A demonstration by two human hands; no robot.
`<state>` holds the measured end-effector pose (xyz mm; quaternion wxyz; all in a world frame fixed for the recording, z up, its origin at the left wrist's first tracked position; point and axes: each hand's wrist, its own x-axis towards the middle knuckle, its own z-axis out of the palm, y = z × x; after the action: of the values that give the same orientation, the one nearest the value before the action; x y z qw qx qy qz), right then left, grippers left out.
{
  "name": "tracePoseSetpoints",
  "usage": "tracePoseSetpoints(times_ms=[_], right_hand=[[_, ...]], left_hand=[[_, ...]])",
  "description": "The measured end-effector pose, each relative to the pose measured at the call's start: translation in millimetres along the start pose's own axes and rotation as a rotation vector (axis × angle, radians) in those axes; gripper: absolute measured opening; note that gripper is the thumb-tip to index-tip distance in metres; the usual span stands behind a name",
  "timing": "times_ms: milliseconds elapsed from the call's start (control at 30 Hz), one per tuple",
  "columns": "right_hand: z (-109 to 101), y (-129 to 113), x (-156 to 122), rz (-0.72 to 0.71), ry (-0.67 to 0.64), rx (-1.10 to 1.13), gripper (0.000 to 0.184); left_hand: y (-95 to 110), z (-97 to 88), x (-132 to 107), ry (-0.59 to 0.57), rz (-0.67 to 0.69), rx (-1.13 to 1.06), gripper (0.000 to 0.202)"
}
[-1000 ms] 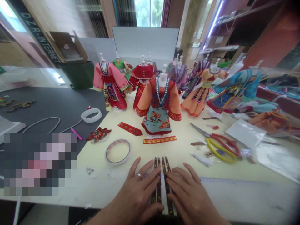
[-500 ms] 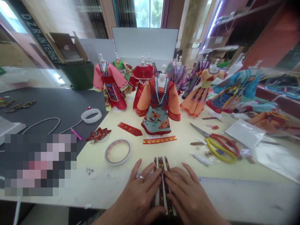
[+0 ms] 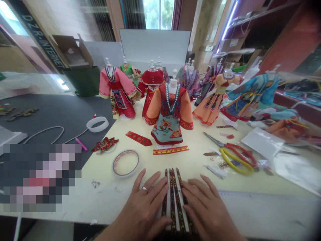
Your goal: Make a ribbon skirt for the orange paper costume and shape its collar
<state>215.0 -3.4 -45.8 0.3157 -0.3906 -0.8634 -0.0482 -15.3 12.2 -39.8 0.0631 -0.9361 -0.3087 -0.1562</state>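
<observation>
Several narrow dark strips of patterned trim (image 3: 173,201) lie side by side in a fan on the pale table top (image 3: 105,197), pointing away from me. My left hand (image 3: 141,204), with a ring on one finger, rests flat against their left side. My right hand (image 3: 205,207) lies flat against their right side, fingers spread and touching the strips. Neither hand closes around them, and the lower ends of the strips are partly hidden by my palms. A roll of clear tape (image 3: 125,163) sits left of my left hand.
Doll-sized costumes on stands crowd the table's far side, with an orange-sleeved robe (image 3: 169,115) in front. A red-and-gold band (image 3: 171,150) and red trim (image 3: 138,138) lie before it. Yellow-handled scissors (image 3: 237,160) lie right, a metal ruler (image 3: 250,193) nearer, and a grey mat (image 3: 55,117) left.
My hands have shifted slightly apart and toward me along the strips. The strips now sit closer together in a neat fan.
</observation>
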Motion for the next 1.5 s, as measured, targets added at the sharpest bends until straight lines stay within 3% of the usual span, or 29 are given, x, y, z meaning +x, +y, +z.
tracePoseSetpoints(times_ms=[633,1200,1400,1500], right_hand=[[1,2,3,-0.020,-0.108,-0.090,0.029],[3,2,-1,-0.009,-0.080,-0.078,0.032],[-2,9,-3,-0.030,-0.205,-0.073,0.039],[-5,11,1,-0.019,-0.175,-0.052,0.037]], left_hand=[[1,4.9,-4,-0.091,-0.031,-0.037,0.057],[2,6.1,-4,-0.064,-0.051,-0.081,0.058],[-2,2.3,-4,-0.049,-0.067,-0.075,0.059],[-4,-2.7,-1,-0.073,-0.072,-0.061,0.059]])
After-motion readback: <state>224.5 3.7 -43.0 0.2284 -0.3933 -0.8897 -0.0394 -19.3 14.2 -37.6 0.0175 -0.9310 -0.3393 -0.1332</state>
